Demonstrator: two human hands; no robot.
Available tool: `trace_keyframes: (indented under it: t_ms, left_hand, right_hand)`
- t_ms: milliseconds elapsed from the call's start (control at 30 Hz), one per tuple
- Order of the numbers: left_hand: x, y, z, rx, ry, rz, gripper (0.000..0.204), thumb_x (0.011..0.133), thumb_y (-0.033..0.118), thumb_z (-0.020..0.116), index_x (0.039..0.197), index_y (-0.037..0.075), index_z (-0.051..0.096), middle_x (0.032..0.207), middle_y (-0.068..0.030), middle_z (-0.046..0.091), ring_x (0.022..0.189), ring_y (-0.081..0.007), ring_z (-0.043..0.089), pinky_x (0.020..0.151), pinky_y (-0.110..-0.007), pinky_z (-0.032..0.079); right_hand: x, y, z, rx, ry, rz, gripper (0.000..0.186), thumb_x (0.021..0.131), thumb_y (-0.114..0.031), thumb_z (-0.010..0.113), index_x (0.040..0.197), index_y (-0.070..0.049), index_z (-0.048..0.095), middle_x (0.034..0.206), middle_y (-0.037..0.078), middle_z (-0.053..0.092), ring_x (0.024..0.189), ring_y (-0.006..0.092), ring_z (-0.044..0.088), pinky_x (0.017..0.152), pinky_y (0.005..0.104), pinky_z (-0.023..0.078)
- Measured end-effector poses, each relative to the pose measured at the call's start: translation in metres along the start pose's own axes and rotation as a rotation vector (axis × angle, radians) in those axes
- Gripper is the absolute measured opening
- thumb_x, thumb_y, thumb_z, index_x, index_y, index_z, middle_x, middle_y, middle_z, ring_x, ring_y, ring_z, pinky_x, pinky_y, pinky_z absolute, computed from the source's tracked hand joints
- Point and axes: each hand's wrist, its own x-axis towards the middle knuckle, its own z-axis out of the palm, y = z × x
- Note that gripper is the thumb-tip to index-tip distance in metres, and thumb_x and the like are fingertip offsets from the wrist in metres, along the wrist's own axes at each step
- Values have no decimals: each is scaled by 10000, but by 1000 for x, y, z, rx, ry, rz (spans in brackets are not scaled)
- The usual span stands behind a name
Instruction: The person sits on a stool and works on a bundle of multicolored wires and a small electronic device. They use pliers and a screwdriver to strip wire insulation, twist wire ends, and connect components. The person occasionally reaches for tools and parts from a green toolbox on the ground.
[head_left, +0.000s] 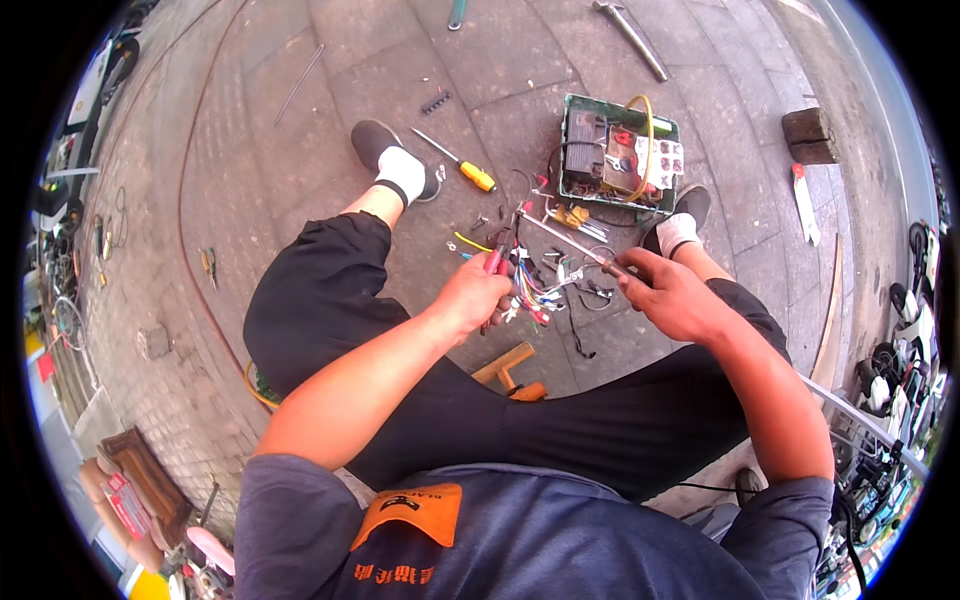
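Note:
My left hand [475,300] grips a red-handled item [495,262] among a bundle of coloured wires and connectors [535,295]. My right hand [660,295] is closed on the handle of a long, thin metal tool [570,243], whose tip reaches the upper end of the wires near my left hand. Just beyond lie yellow-handled tools [575,217] and a green crate [668,138] holding a black battery-like block and small parts. A yellow screwdriver [477,176] lies on the pavement left of the crate.
My legs frame the work, with a wooden piece [515,355] between them. Around lie a metal bar [630,40], a dark block [810,137], a red-ended strip [805,205], small pliers [208,268] and hoses. Bicycles or scooters [895,370] line the right edge; a brown padded object [145,480] lies lower left.

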Motion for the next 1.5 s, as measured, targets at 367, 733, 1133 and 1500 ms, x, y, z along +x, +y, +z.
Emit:
trace_keyframes:
  t_ms: [367,733,1133,1500]
  left_hand:
    - [0,6,6,32,15,-36,249,948,79,571,1194,42,558,890,-41,600,720,-132,598,590,-311,526]
    - [2,8,7,77,-16,-64,225,963,108,554,1180,49,545,846,-41,599,692,-130,588,589,-302,519]
    - [3,6,7,10,-50,-34,248,961,102,557,1199,36,539,850,-41,596,695,-130,591,583,-303,522]
    - [5,6,5,79,-51,-45,277,923,60,568,1196,42,528,850,-38,579,664,-126,571,567,-299,514]
  right_hand:
    - [14,28,-9,23,102,36,439,1060,-380,603,1302,-23,682,975,184,748,923,287,718,862,394,541]
    - [11,25,-16,47,51,36,451,1062,-369,602,1313,-1,678,1063,208,752,994,309,724,902,389,541]
    - [11,30,-16,53,67,-9,443,1058,-357,617,1300,8,683,1079,202,753,997,305,724,905,384,542]
    - [13,31,-26,3,32,18,489,1052,-410,639,1309,4,682,1004,157,753,940,230,702,877,358,540]
